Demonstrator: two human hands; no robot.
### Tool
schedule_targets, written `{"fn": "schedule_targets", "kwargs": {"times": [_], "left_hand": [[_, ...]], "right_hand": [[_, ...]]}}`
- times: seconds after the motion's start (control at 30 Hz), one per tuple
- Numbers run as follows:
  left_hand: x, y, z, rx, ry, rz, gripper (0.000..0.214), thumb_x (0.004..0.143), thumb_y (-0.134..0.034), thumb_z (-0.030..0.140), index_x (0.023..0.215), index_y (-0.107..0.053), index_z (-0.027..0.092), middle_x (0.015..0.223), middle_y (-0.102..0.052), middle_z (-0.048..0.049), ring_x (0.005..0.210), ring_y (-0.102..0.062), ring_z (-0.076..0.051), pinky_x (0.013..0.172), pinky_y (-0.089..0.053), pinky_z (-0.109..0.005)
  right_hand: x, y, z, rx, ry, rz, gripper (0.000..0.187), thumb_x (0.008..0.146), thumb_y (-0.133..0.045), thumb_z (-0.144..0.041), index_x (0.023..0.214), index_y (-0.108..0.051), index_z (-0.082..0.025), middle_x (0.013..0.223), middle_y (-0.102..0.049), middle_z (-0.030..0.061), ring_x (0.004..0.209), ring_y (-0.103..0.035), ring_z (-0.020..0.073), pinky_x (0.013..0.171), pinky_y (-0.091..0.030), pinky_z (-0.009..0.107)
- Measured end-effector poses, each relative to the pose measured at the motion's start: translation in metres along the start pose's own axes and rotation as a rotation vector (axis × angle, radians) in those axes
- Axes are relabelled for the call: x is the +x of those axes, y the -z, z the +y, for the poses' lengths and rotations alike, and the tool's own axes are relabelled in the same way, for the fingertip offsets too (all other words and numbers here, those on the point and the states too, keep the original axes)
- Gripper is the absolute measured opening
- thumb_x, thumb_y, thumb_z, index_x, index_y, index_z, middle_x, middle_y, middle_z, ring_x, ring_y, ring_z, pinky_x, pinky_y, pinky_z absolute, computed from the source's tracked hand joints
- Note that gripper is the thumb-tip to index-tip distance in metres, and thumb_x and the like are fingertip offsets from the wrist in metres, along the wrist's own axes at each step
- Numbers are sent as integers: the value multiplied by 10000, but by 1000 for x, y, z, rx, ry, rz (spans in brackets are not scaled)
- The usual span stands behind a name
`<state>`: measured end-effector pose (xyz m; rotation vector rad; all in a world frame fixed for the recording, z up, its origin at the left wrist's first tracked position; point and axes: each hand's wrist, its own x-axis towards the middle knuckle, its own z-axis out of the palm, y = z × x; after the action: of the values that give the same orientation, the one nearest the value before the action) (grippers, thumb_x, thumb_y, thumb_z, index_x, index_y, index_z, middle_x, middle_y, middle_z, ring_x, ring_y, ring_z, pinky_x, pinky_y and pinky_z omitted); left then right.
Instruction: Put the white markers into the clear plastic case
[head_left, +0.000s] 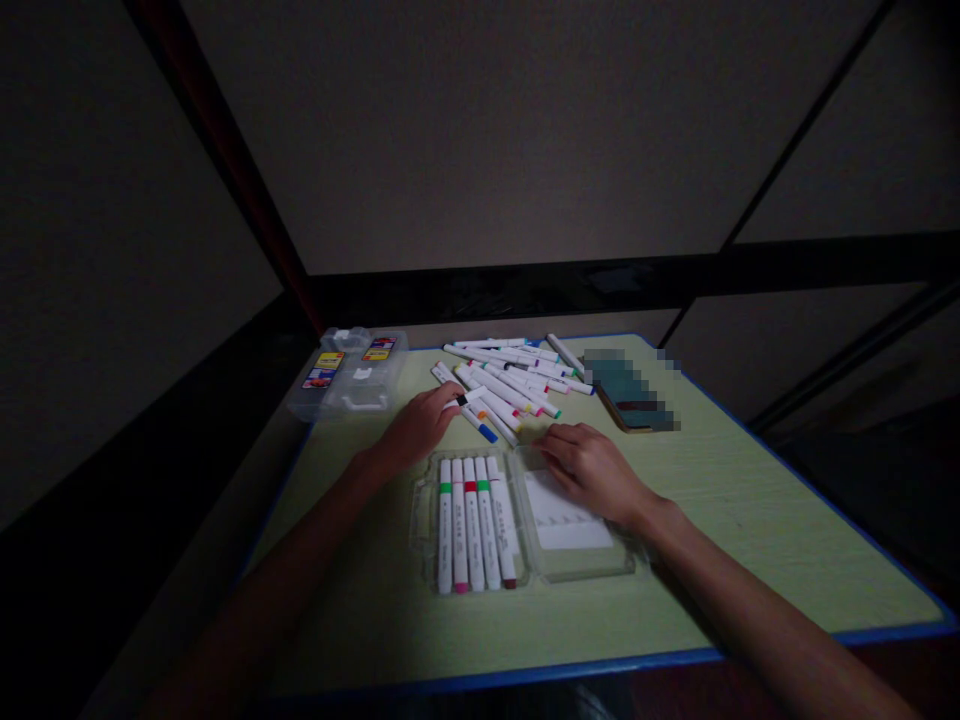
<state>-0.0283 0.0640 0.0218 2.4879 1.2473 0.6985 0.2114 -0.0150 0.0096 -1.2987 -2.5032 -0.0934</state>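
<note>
Pinched in my left hand (425, 420) is a white marker (474, 396) with a black band, held above the near edge of a loose marker pile (510, 385). My right hand (592, 468) hovers over or rests on the upper part of an open clear plastic case (589, 577); its fingers are curled together, and what they hold, if anything, is hidden. Several white markers (470, 525) stand side by side in the left half of that case, with green, pink and red bands. A white printed insert (574, 535) lies in the right half.
A larger clear plastic box (367, 388) with colourful labels sits at the table's far left. A teal, partly blurred flat object (626, 385) lies at the right, beside the pile. The pale green table (360, 640) has a blue edge, and a wall panel rises behind it.
</note>
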Motion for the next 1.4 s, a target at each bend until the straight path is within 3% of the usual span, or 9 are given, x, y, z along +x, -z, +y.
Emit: {"fn": "schedule_targets", "kwargs": {"times": [0.37, 0.53, 0.83, 1.4], "left_hand": [[-4, -14, -21, 101, -107, -72, 209, 803, -445, 155, 962, -581, 154, 958, -540, -59, 912, -528, -169, 828, -428, -295], [-5, -21, -30, 81, -133, -49, 237, 811, -433, 149, 978, -600, 141, 913, -531, -58, 883, -515, -165, 814, -426, -299], [-9, -32, -35, 180, -152, -19, 230, 821, -454, 188, 1008, -585, 164, 925, -557, -61, 886, -501, -177, 802, -399, -338], [-12, -30, -33, 203, -126, 13, 228, 794, -524, 251, 1000, -568, 163, 963, -572, -63, 908, -507, -188, 792, -394, -340]], "right_hand": [[1, 0, -2, -17, 20, -35, 219, 826, -408, -134, 938, -596, -147, 810, -589, 60, 728, -528, 161, 676, -344, 276], [2, 1, -3, -14, 28, -50, 217, 829, -407, -139, 943, -592, -146, 829, -591, 65, 739, -529, 154, 682, -341, 269], [2, 2, -5, -6, 40, -77, 200, 831, -403, -141, 924, -580, -149, 807, -582, 56, 733, -520, 153, 689, -333, 268], [1, 0, -7, 21, 63, -73, 194, 823, -421, -151, 932, -581, -150, 800, -575, 50, 720, -508, 153, 670, -325, 269]]}}
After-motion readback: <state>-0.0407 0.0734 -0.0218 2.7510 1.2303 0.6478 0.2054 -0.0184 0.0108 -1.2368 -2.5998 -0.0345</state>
